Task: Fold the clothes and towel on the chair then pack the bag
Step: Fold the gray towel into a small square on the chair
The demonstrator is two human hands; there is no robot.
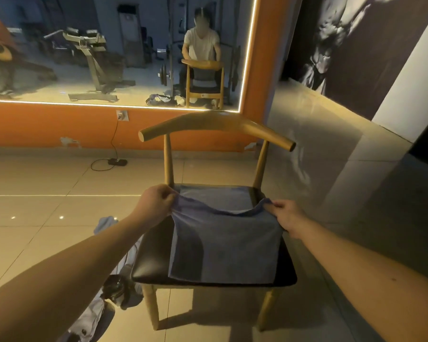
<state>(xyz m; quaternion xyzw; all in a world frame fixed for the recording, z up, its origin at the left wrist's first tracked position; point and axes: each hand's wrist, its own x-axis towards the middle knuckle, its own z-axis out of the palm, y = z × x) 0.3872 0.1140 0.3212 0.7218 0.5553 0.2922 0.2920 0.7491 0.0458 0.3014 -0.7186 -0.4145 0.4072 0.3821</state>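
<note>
Two corners of the towel [223, 245] were pinched in curled fingers by left hand [156, 203] and right hand [290, 218]. Beneath the fingers it was spread on the chair [151, 255].

Wooden chair with black padded seat [153, 255] hemmed behind and left.
The rear is barred by a curved wooden backrest rail [216, 124], with a gap left beneath. A heap of pale clothes [130, 298] is piled at the left front leg; glossy tiled floor [331, 255] is left open at the right.
</note>
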